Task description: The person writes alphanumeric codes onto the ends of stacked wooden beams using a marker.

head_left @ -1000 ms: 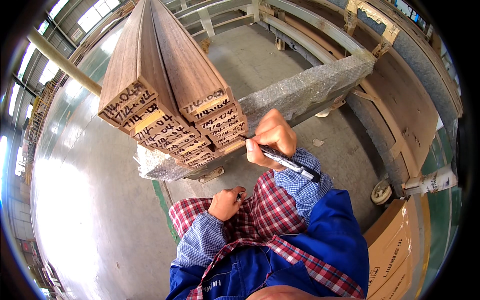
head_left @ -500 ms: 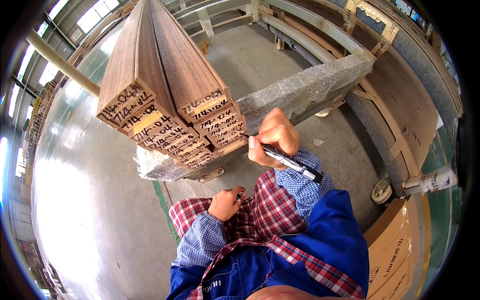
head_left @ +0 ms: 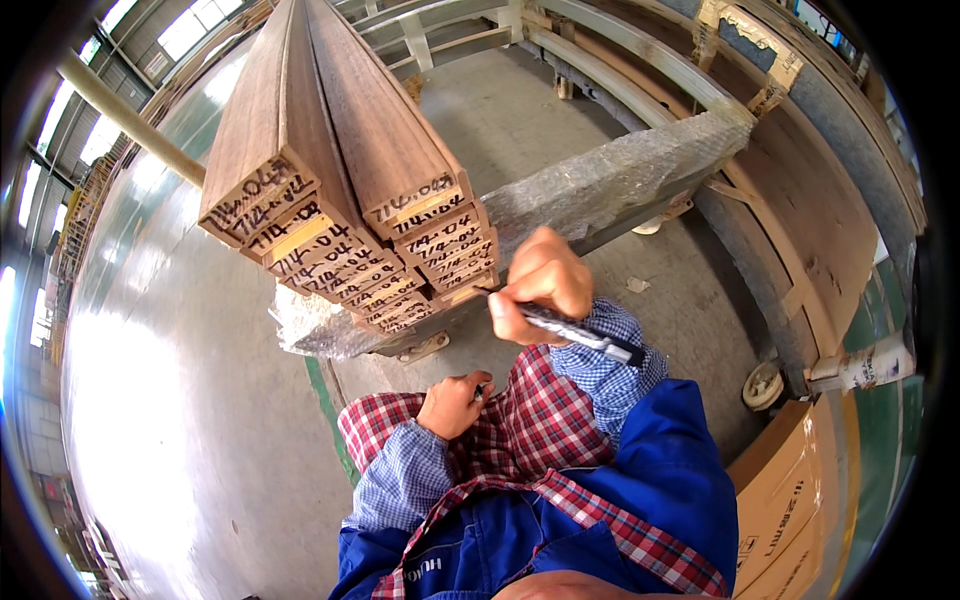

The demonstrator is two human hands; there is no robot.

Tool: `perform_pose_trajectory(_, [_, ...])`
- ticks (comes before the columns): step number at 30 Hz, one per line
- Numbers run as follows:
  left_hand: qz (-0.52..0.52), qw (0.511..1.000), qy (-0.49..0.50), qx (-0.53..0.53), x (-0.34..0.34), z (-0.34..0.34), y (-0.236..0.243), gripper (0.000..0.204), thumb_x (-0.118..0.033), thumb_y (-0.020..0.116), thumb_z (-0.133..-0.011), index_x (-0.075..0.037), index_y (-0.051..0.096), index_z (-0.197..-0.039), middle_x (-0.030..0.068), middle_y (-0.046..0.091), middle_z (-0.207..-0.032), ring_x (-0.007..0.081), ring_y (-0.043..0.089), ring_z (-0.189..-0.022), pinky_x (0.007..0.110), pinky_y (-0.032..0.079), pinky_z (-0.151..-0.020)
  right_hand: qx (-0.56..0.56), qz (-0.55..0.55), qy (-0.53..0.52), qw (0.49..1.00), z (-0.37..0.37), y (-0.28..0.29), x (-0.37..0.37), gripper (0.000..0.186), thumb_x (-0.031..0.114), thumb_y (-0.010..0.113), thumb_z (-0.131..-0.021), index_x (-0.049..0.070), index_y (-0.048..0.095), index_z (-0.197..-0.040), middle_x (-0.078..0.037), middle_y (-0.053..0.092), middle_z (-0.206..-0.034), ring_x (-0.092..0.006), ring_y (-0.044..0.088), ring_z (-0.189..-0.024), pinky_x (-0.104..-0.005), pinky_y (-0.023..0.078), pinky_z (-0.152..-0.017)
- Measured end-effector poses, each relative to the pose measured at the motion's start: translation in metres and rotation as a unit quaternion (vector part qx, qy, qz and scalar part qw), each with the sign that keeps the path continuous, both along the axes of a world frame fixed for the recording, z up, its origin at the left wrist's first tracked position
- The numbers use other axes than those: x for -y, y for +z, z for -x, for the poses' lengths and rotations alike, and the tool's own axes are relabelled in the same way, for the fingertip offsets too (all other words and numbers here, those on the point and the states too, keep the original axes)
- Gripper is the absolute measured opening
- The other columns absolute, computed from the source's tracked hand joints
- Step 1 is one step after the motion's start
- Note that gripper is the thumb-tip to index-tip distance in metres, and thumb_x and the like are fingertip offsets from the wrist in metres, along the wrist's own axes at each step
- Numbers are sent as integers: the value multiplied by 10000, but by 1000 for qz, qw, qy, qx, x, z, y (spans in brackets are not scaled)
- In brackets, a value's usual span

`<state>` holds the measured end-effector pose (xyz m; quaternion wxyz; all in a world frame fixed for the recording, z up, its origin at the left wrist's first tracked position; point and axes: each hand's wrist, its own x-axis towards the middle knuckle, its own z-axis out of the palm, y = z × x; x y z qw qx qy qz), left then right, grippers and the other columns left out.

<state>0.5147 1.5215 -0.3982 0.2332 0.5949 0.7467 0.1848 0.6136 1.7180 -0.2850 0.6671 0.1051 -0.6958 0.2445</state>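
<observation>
Two stacks of long brown wooden boards (head_left: pixel 400 160) lie side by side, their near ends marked by hand in black. My right hand (head_left: pixel 545 285) is closed round a black-and-white marker pen (head_left: pixel 590 338). The pen's tip meets a low board end in the right stack, or is very close to it; the exact contact is too small to tell. On my lap, above the checked apron (head_left: pixel 560 405), rests my left hand (head_left: pixel 452 403). Its fingers are curled round a small black piece (head_left: pixel 479 391) that looks like the pen's cap, mostly hidden.
Under the boards runs a crossbar wrapped in bubble film (head_left: pixel 620 180). Metal rails (head_left: pixel 640 50) and a large brown panel (head_left: pixel 800 200) stand to the right. A cardboard box (head_left: pixel 790 510) is at the lower right, near a white caster (head_left: pixel 765 385).
My right hand and the pen have shifted slightly down and left, the tip now at a lower board end. My left hand stays on my lap.
</observation>
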Motion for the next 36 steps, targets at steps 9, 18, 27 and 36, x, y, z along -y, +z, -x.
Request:
perform_pose_trajectory(9, [-10, 1000, -3, 7, 0, 0, 0, 195, -247, 612, -896, -103, 665, -1017, 203, 653, -744, 386, 647, -719, 453, 530, -665, 43, -40, -22, 998, 11, -9, 10, 315, 98, 836, -622, 118, 573, -796, 7, 608, -681, -177, 557, -620, -299, 464, -552])
perform_pose_trajectory(18, [-7, 1000, -3, 5, 0, -1, 1, 209, -256, 602, -903, -104, 659, -1035, 206, 661, -778, 391, 650, -745, 457, 536, -685, 34, -45, -38, 998, 12, -10, 9, 297, 93, 829, -622, 117, 578, -780, 11, 602, -673, -177, 552, -608, -296, 469, -534])
perform_pose_trajectory(27, [7, 1000, 0, 7, -1, -1, 3, 220, -272, 594, -909, -102, 662, -1031, 214, 664, -797, 392, 653, -755, 460, 535, -695, 30, -47, -30, 998, 10, -9, 7, 293, 68, 806, -613, 100, 554, -759, -1, 589, -654, -184, 549, -597, -302, 470, -534])
perform_pose_trajectory(36, [2, 1000, 2, 8, 0, 0, 0, 213, -265, 603, -904, -104, 665, -1029, 200, 657, -744, 378, 651, -702, 455, 533, -668, 38, -59, -25, 997, 10, -9, 6, 281, 75, 799, -634, 93, 552, -767, -8, 591, -661, -184, 549, -600, -302, 472, -547])
